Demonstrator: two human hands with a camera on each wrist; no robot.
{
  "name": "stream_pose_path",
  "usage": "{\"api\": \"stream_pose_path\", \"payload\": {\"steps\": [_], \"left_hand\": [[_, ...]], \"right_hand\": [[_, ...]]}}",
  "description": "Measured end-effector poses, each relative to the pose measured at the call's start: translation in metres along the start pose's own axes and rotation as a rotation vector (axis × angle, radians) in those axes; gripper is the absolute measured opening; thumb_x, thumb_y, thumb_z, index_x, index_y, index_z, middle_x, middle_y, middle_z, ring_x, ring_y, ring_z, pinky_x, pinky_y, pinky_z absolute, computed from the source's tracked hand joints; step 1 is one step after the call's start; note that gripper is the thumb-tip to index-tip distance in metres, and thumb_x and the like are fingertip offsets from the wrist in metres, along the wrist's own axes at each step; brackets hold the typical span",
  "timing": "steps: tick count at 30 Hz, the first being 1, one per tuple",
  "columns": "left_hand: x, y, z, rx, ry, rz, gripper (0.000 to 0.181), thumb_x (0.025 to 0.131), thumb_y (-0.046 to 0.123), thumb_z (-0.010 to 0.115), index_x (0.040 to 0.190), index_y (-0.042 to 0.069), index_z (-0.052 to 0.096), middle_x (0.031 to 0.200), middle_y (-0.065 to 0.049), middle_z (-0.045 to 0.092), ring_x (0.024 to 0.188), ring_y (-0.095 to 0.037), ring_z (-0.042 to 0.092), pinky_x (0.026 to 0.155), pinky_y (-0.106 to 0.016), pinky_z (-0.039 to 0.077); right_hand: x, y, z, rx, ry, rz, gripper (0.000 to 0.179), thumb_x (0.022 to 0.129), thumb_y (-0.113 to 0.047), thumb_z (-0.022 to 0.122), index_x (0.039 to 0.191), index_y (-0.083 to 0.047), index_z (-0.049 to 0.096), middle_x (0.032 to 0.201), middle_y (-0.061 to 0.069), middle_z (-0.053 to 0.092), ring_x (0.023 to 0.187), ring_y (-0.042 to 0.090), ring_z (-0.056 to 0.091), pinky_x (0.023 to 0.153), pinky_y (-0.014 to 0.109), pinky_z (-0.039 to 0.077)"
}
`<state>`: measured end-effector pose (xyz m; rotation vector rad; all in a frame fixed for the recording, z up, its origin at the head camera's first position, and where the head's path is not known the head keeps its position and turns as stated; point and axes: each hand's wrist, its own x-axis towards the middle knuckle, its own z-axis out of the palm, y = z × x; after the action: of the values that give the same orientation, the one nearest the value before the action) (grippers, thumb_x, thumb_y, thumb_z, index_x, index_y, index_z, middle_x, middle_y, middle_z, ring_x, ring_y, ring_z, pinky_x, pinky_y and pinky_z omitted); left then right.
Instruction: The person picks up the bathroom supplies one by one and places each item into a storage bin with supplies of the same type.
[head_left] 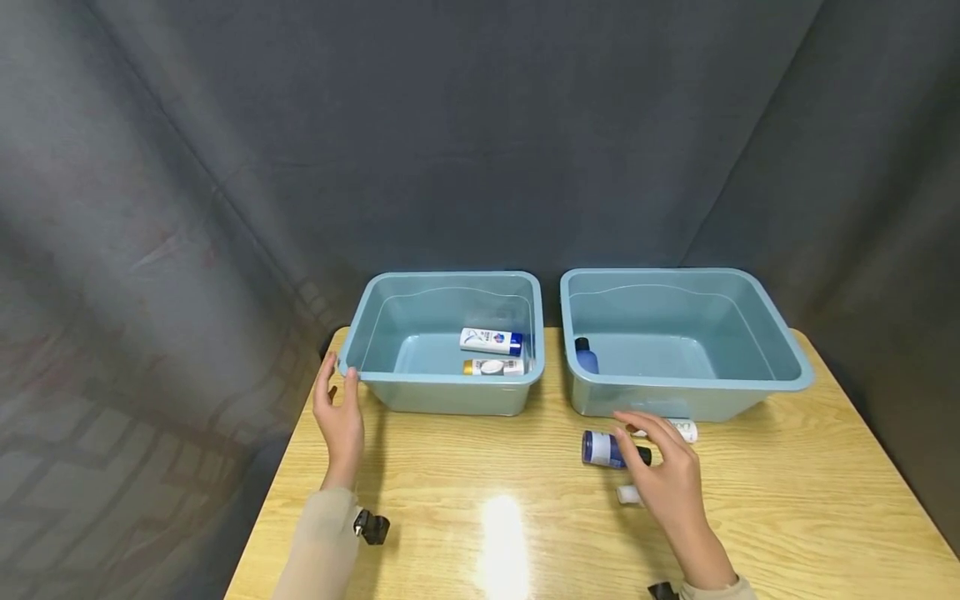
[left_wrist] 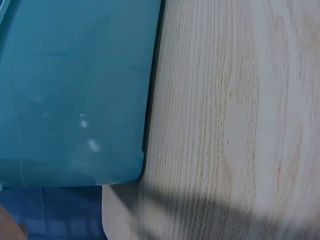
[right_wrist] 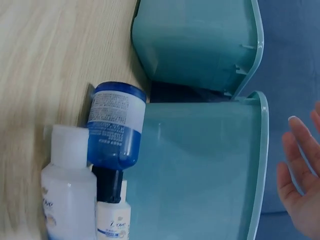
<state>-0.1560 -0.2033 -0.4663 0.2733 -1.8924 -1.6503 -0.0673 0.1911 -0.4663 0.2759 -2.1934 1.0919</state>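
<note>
My right hand (head_left: 670, 475) hovers over several bottles with its thumb and fingers apart, holding nothing. A blue bottle (head_left: 600, 448) with a black cap lies on its side by the thumb. Behind the fingers lies a white bottle (head_left: 686, 431), close to the right bin's front. Another white bottle (right_wrist: 68, 185) is largely hidden under my hand in the head view. My left hand (head_left: 343, 425) is at the front left corner of the left blue bin (head_left: 442, 398), fingers loosely spread beside the rim.
Inside the left bin lie a white bottle with a blue cap (head_left: 489, 341) and a white one with a yellow cap (head_left: 493, 367). The right bin (head_left: 697, 385) holds a blue bottle (head_left: 587, 358). Both stand on a wooden table (head_left: 450, 467) before a dark curtain (head_left: 465, 150).
</note>
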Motion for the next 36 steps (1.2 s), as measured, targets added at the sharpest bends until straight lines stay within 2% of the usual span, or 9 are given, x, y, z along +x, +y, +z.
{"api": "stream_pose_path", "payload": {"steps": [3,6,9,13,16,24,28,31,36], "left_hand": [[-0.003,0.005,-0.002,0.001,0.039,0.018,0.042,0.1,0.01,0.059,0.14,0.001,0.053,0.146,-0.013,0.049,0.133,-0.026,0.04,0.105,-0.049,0.027],[-0.008,0.016,-0.005,-0.013,0.068,0.05,0.039,0.099,0.006,0.058,0.136,-0.004,0.055,0.14,-0.02,0.053,0.128,-0.027,0.043,0.102,-0.048,0.03],[-0.011,0.019,-0.008,-0.041,0.088,0.087,0.035,0.099,0.006,0.058,0.133,-0.005,0.058,0.135,-0.023,0.055,0.12,-0.021,0.047,0.098,-0.038,0.033],[-0.015,0.022,-0.01,-0.094,0.079,0.14,0.033,0.1,0.004,0.056,0.129,-0.01,0.057,0.129,-0.027,0.057,0.109,-0.018,0.051,0.09,-0.028,0.035],[-0.019,0.027,-0.01,-0.106,0.055,0.166,0.031,0.099,0.001,0.056,0.127,-0.013,0.057,0.125,-0.027,0.059,0.106,-0.018,0.053,0.088,-0.027,0.036],[-0.031,0.037,-0.007,-0.099,-0.048,0.189,0.031,0.098,-0.004,0.056,0.125,-0.016,0.054,0.12,-0.023,0.063,0.105,-0.019,0.054,0.085,-0.024,0.038],[-0.035,0.027,-0.001,-0.119,-0.135,0.208,0.029,0.097,-0.006,0.056,0.125,-0.015,0.056,0.12,-0.023,0.063,0.106,-0.016,0.053,0.085,-0.025,0.038],[-0.038,0.017,0.004,-0.117,-0.198,0.205,0.029,0.097,-0.006,0.056,0.125,-0.01,0.059,0.121,-0.019,0.064,0.105,-0.013,0.055,0.085,-0.024,0.039],[-0.047,0.012,0.013,-0.094,-0.3,0.191,0.029,0.097,-0.003,0.057,0.126,-0.002,0.062,0.122,-0.016,0.064,0.106,-0.021,0.056,0.087,-0.023,0.04]], "right_hand": [[-0.001,0.002,-0.003,-0.003,0.01,0.01,0.032,0.075,0.013,0.076,0.104,0.001,0.073,0.099,0.016,0.071,0.093,-0.003,0.057,0.087,0.009,0.041],[-0.003,0.004,-0.006,-0.006,0.024,0.012,0.031,0.074,0.014,0.076,0.103,0.002,0.073,0.097,0.015,0.071,0.091,-0.003,0.057,0.085,0.009,0.041],[-0.006,0.007,-0.007,-0.002,0.054,0.0,0.036,0.071,0.018,0.076,0.102,0.0,0.074,0.096,0.014,0.071,0.089,-0.001,0.058,0.083,0.009,0.04],[-0.009,0.011,-0.008,-0.018,0.075,-0.008,0.038,0.071,0.018,0.076,0.103,-0.002,0.075,0.097,0.014,0.071,0.088,0.001,0.059,0.081,0.008,0.039],[-0.011,0.014,-0.011,-0.036,0.073,-0.003,0.038,0.071,0.017,0.076,0.104,-0.003,0.075,0.097,0.014,0.071,0.088,-0.001,0.059,0.08,0.01,0.039],[-0.014,0.018,-0.017,-0.023,0.06,0.037,0.037,0.073,0.018,0.075,0.104,-0.002,0.075,0.099,0.006,0.072,0.088,-0.006,0.058,0.079,0.01,0.04],[-0.014,0.022,-0.018,-0.008,0.077,0.036,0.037,0.073,0.02,0.074,0.104,-0.001,0.075,0.098,0.013,0.072,0.088,-0.006,0.059,0.079,0.009,0.039],[-0.016,0.025,-0.02,-0.024,0.083,0.055,0.037,0.072,0.02,0.074,0.104,-0.001,0.075,0.098,0.012,0.072,0.089,-0.008,0.057,0.079,0.009,0.039],[-0.018,0.027,-0.025,-0.047,0.087,0.093,0.037,0.074,0.019,0.074,0.105,-0.002,0.075,0.096,0.01,0.072,0.087,-0.007,0.057,0.079,0.007,0.038]]}}
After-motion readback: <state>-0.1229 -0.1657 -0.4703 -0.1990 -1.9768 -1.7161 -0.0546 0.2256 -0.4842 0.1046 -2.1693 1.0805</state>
